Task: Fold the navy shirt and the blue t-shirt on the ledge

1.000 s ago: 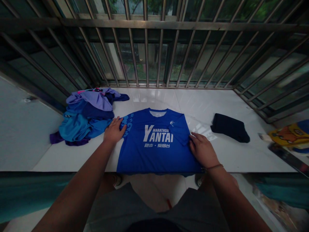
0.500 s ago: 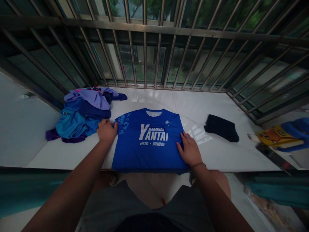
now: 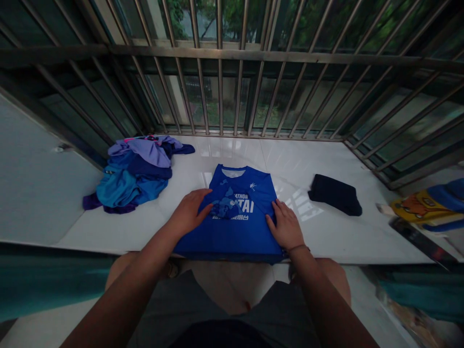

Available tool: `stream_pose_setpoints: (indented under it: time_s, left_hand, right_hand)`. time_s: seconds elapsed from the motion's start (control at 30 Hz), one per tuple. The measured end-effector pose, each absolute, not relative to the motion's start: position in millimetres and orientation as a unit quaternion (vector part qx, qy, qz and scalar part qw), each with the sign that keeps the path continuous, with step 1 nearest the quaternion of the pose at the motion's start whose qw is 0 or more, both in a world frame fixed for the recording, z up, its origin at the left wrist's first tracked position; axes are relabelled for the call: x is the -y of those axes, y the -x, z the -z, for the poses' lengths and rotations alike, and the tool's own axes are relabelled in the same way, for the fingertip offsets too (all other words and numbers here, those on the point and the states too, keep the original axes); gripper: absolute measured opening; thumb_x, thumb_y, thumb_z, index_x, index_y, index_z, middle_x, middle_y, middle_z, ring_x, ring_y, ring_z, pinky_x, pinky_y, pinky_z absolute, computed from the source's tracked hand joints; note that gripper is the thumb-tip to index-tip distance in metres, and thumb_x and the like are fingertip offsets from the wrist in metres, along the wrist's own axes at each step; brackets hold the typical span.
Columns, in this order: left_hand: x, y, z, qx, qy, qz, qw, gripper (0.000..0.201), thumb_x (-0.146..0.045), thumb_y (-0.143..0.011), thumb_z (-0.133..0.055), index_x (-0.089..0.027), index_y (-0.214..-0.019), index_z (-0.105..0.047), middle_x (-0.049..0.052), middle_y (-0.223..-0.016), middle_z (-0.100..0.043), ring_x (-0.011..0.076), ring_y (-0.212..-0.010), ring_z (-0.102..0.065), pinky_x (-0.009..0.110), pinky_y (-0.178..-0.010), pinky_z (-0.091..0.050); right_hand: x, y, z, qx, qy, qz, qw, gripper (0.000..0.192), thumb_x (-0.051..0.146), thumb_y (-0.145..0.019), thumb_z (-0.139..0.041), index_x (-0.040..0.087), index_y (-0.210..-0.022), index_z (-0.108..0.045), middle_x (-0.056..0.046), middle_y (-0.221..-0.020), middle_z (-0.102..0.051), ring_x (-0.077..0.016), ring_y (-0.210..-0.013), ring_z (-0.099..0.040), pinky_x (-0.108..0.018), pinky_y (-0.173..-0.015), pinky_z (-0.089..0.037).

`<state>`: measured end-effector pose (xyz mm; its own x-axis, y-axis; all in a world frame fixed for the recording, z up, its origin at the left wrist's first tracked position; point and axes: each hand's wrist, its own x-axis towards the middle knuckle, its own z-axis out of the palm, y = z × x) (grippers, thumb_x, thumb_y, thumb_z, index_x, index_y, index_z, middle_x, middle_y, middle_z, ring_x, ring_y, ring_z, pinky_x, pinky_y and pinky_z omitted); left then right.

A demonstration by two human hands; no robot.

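Observation:
A blue T-shirt [image 3: 228, 239] with white lettering lies spread on the white ledge in front of me. Its patterned sleeve [image 3: 226, 205] is folded inward over the chest, covering part of the print. My left hand [image 3: 190, 210] rests at the shirt's left folded edge, thumb and fingers apart, fingertips touching the fabric. On the right edge of the shirt my right hand [image 3: 286, 224] lies flat, fingers stretched out.
A heap of purple and blue clothes [image 3: 134, 174] sits at the left of the ledge [image 3: 290, 159]. To the right lies a folded dark garment [image 3: 335, 194]. A yellow and blue item [image 3: 427, 205] stands at the far right. Metal bars [image 3: 239, 55] line the back.
My left hand has moved right, and the patterned sleeve has gone from the shirt's left side to lying across its chest. The right hand has stayed in place.

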<state>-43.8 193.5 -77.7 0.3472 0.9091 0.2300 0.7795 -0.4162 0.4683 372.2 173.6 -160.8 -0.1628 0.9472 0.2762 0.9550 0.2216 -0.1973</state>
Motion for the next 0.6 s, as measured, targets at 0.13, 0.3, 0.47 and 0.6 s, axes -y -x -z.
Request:
stream_pose_setpoints:
  time_s: [0.13,0.3,0.47,0.6]
  left_hand:
    - [-187,77,121,-0.552,-0.787,-0.217,0.169,0.056,-0.042,-0.102,-0.067,-0.021,-0.154,-0.066,0.018,-0.160,-0.069,0.0373,-0.151,-0.063,0.059,-0.133,-0.048]
    - [-180,67,134,-0.538,-0.798,-0.219,0.158,0.071,-0.053,-0.094,-0.086,-0.024,-0.156,-0.065,0.018,-0.165,-0.064,0.0392,-0.154,-0.060,0.059,-0.132,-0.048]
    - [-187,36,121,-0.586,-0.792,-0.150,0.081,0.031,-0.036,-0.108,-0.067,-0.024,-0.135,-0.075,0.017,-0.136,-0.077,0.0364,-0.127,-0.072,0.053,-0.113,-0.059]
    - [-196,47,115,-0.601,-0.792,-0.087,0.070,0.023,-0.030,-0.111,-0.056,-0.027,-0.115,-0.079,0.013,-0.113,-0.077,0.0326,-0.111,-0.074,0.044,-0.098,-0.060]
  right_hand:
    - [-174,-372,160,0.765,0.619,0.013,0.177,0.066,0.052,-0.116,-0.044,0.012,-0.167,-0.058,-0.023,-0.172,-0.058,-0.0423,-0.158,-0.056,-0.064,-0.132,-0.044]
    - [-174,-372,157,0.765,0.623,0.016,0.160,0.067,0.051,-0.117,-0.043,0.008,-0.165,-0.059,-0.024,-0.172,-0.057,-0.0420,-0.158,-0.056,-0.060,-0.134,-0.043]
    - [-174,-371,157,0.764,0.625,0.016,0.157,0.066,0.051,-0.117,-0.044,0.007,-0.164,-0.060,-0.025,-0.172,-0.057,-0.0416,-0.158,-0.056,-0.060,-0.133,-0.044]
    - [-175,-372,161,0.764,0.621,0.019,0.173,0.065,0.051,-0.116,-0.045,0.011,-0.166,-0.059,-0.023,-0.171,-0.059,-0.0416,-0.157,-0.057,-0.063,-0.132,-0.045]
